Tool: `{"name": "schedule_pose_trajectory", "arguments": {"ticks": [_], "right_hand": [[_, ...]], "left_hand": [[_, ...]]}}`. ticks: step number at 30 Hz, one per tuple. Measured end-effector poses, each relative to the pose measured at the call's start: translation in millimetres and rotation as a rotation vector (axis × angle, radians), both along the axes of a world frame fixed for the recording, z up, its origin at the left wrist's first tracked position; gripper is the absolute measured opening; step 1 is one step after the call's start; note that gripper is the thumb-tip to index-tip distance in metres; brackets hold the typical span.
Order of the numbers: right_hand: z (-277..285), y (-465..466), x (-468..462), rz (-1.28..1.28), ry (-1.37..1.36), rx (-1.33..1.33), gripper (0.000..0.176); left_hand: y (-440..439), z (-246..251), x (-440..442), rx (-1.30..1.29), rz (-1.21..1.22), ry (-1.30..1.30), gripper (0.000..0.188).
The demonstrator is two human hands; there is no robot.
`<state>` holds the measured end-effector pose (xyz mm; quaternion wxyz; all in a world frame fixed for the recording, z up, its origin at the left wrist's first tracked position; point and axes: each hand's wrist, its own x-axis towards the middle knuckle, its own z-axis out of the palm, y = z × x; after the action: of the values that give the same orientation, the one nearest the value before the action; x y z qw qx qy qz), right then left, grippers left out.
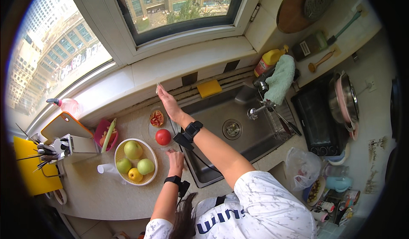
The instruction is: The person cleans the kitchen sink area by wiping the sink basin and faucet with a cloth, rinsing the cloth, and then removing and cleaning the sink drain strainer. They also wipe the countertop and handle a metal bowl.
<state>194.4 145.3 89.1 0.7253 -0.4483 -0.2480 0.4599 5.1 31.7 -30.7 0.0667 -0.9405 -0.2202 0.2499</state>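
Note:
My right hand (172, 106) reaches out over the counter by the sink's left end. A thin, whitish, film-like piece (158, 88) shows at its fingertips, close to the window ledge. Nearer to me, my left hand (176, 161) is low over the counter, its fingers at the near edge of a clear plate (148, 131). Whether they touch the rim or pinch anything, I cannot tell. On the plate are a red tomato (163, 137) and a cut pomegranate half (157, 118), red seeds facing up.
Left of the plate stands a white basket (155, 172) of green and yellow fruit, beside a pink container (101, 129) and a knife block (81, 144). The steel sink (211, 124) lies right, with a faucet (253, 113) and yellow sponge (209, 88). A plastic bag (302, 167) sits farther right.

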Motion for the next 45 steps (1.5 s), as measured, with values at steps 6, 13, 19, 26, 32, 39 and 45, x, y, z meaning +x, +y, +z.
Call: {"name": "schedule_pose_trajectory", "arguments": {"ticks": [6,13,19,26,32,39,45], "right_hand": [[36.4,-88.0,16.3,0.131,0.721,0.314,0.059],[73.0,-256.2,37.3,-0.118,0.383,0.125,0.049],[91.8,-463.2,10.6,-0.645,-0.062,-0.372,0.035],[-9.8,-604.1,-60.1,-0.994,-0.113,-1.01,0.031],[-60.6,-591.5,-28.7,-0.839,-0.606,-1.374,0.034],[-55.8,-446.6,74.4,0.112,-0.978,-1.24,0.047],[-176.9,-332.1,109.4,0.777,-1.062,-1.347,0.024]], "left_hand": [[1.8,0.7,2.1,-0.013,0.017,0.014,0.051],[5.2,5.2,2.0,-0.013,-0.047,-0.029,0.055],[14.0,4.0,0.8,-0.107,-0.035,-0.092,0.061],[14.3,6.4,1.8,-0.134,-0.046,-0.112,0.06],[13.3,10.9,-3.4,-0.069,-0.107,-0.178,0.059],[14.0,1.1,-3.0,-0.064,-0.028,-0.065,0.07],[8.6,3.2,0.1,0.017,-0.038,0.053,0.087]]}}
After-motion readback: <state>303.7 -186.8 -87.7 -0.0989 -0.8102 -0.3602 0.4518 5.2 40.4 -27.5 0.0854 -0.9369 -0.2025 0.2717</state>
